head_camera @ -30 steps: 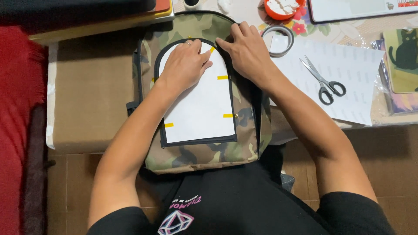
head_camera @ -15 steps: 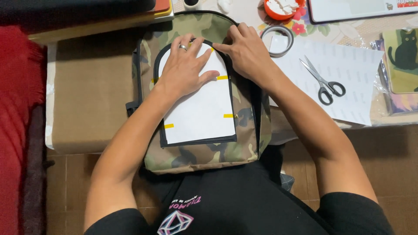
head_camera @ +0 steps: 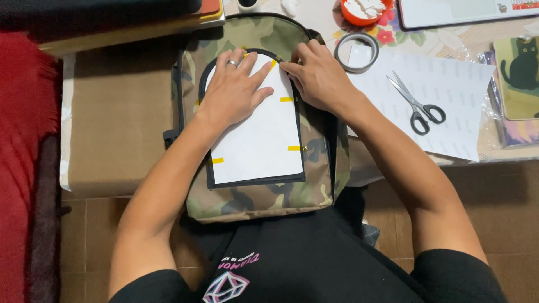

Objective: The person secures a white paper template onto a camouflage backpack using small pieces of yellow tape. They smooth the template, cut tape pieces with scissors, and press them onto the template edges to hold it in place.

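Observation:
A camouflage backpack (head_camera: 264, 199) lies flat on my lap and against the table edge. An arch-shaped white paper (head_camera: 261, 148) covers its front pocket, held by small yellow tape strips (head_camera: 295, 148) along both sides. My left hand (head_camera: 236, 90), with a ring on one finger, lies flat on the upper part of the paper with fingers spread. At the paper's top right curve my right hand (head_camera: 319, 76) presses its fingertips on the edge near a yellow tape strip.
A brown cardboard box (head_camera: 118, 129) lies left of the backpack, red cloth (head_camera: 22, 140) beyond it. To the right are a tape roll (head_camera: 359, 51), scissors (head_camera: 418, 106) on white sheets (head_camera: 449, 84), an orange bowl (head_camera: 365, 8) and a cat-print card (head_camera: 519, 70).
My left hand has slid from the paper's top right toward its upper left and flattened out. My right hand has stayed at the top right edge.

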